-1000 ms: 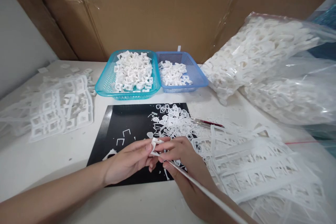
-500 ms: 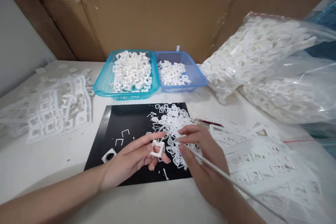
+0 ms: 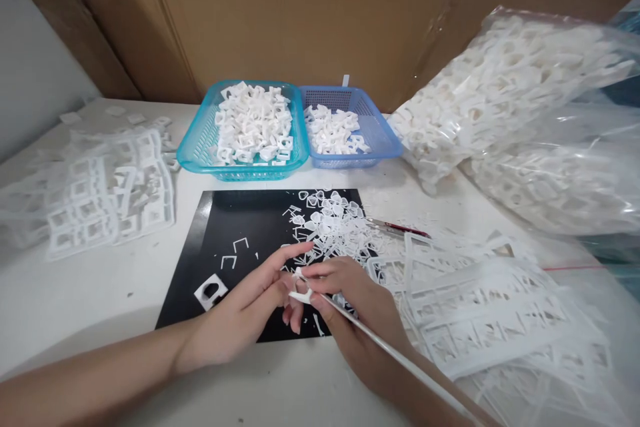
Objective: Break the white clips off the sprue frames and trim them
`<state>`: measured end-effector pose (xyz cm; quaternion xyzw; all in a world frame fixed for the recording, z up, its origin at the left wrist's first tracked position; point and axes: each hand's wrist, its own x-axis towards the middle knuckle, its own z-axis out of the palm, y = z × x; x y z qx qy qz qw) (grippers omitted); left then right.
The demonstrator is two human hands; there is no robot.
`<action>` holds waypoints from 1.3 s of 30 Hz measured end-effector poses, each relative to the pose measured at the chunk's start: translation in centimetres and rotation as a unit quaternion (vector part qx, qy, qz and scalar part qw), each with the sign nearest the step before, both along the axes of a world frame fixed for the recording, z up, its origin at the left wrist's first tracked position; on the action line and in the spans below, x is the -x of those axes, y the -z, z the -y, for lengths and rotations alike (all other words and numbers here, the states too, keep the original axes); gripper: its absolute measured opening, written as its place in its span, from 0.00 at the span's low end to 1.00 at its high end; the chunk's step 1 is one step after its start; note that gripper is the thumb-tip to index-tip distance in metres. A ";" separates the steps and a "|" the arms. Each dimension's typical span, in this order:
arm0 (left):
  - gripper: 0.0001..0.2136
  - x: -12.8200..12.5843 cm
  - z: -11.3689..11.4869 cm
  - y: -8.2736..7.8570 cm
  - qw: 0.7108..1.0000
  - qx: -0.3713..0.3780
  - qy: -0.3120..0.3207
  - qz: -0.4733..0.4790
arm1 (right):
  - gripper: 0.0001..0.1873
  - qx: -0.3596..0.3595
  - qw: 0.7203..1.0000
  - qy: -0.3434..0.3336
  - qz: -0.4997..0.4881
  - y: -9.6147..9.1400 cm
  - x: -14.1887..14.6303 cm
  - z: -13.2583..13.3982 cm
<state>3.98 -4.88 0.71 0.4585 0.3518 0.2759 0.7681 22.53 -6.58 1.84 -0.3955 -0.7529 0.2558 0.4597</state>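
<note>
While the table (image 3: 75, 320) carries everything, its right edge is buried under clear bags (image 3: 525, 113) of white parts, with loose frame sheets (image 3: 500, 320) in front of them toward the near right corner. A black mat (image 3: 240, 227) lies at the near middle. Behind it, toward the far edge, stand 2 containers, a teal basket (image 3: 200, 140) and a blue basket (image 3: 385, 137), both holding white pieces. Over the mat's near edge the hands meet. The left hand (image 3: 245, 313) pinches a small white piece (image 3: 300, 287) between thumb and fingers. The right hand (image 3: 355, 320), closed on a thin white stick (image 3: 400, 359) in a pen grip, touches the same piece. The work likely goes best with the piece held still and low over the mat and the stick's tip worked gently along its edge, so scraps land on the black.
</note>
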 end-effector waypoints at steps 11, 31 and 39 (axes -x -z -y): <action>0.20 -0.1 0.2 -0.2 0.998 -0.046 0.017 -0.050 | 0.10 0.030 0.999 0.002 0.024 0.4 -0.1 0.3; 0.19 -0.5 0.4 -0.1 0.996 -0.063 0.013 -0.060 | 0.11 0.022 0.998 0.035 0.056 1.7 1.2 0.6; 0.19 -0.5 0.8 -0.1 0.987 -0.110 0.001 -0.118 | 0.14 -0.013 0.996 0.027 0.088 2.5 1.3 1.6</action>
